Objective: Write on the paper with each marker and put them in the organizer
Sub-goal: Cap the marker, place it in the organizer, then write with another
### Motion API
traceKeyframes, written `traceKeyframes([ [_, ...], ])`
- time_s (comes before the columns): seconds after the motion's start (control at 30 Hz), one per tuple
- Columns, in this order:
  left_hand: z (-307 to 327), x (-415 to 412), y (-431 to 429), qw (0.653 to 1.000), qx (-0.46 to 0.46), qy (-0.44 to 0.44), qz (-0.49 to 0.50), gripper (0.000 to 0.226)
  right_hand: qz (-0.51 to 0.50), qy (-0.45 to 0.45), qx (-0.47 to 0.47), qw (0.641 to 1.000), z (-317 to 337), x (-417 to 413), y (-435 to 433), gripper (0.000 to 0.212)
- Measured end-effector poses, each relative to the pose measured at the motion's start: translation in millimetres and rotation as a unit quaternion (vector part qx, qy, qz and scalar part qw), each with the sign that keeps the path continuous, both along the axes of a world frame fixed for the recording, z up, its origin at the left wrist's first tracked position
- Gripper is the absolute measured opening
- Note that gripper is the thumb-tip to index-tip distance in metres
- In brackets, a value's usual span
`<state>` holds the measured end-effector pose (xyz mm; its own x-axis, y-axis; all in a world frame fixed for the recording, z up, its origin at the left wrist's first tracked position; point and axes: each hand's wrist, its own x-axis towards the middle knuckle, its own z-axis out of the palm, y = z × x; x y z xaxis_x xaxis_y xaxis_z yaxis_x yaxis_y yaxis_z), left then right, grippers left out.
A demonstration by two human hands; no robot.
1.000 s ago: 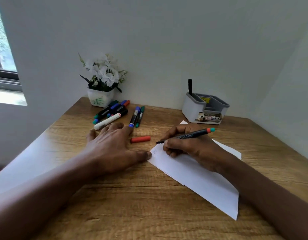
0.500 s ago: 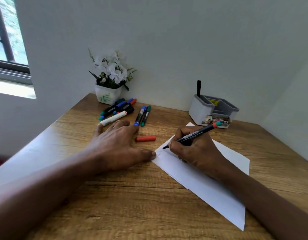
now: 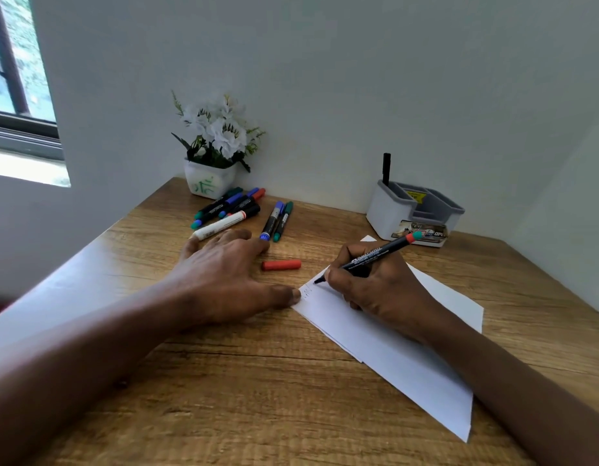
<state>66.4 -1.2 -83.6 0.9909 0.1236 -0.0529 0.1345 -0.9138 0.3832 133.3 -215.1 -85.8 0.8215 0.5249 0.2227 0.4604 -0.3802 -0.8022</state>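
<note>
My right hand (image 3: 385, 287) pinches the black marker (image 3: 368, 258) low on its barrel, tip on the paper (image 3: 392, 348) at the centre of the tabletop (image 3: 257, 398). My left hand (image 3: 224, 280) lies flat with fingers spread, thumb touching the paper's corner. The marker's likely light and stiff; the paper probably slides easily.

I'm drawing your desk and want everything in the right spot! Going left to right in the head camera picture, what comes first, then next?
Window → flower pot → red cap → organizer.

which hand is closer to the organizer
Right. The right hand, writing with a marker, is just in front of the organizer; the left hand lies flat farther left, by the loose markers.
</note>
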Motion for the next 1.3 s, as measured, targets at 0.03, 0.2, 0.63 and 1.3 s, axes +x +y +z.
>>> traceKeyframes([
  [0.03,-0.2,0.2,0.1,1.000,0.002,0.001,0.000,0.100,-0.003,-0.001,0.002,1.000,0.5,0.4,-0.2,0.015],
  [0.2,-0.1,0.2,-0.1,1.000,0.001,0.005,0.002,0.101,-0.010,-0.009,-0.003,1.000,1.9,-2.0,1.3,0.020],
  [0.63,1.1,0.5,0.4,1.000,0.002,0.003,0.003,0.099,-0.030,-0.012,0.016,0.999,-0.9,-0.1,1.5,0.016],
  [1.3,2.6,-0.8,0.0,1.000,-0.005,0.005,0.003,0.098,-0.046,-0.029,0.019,0.998,-1.4,-0.5,2.8,0.017],
])
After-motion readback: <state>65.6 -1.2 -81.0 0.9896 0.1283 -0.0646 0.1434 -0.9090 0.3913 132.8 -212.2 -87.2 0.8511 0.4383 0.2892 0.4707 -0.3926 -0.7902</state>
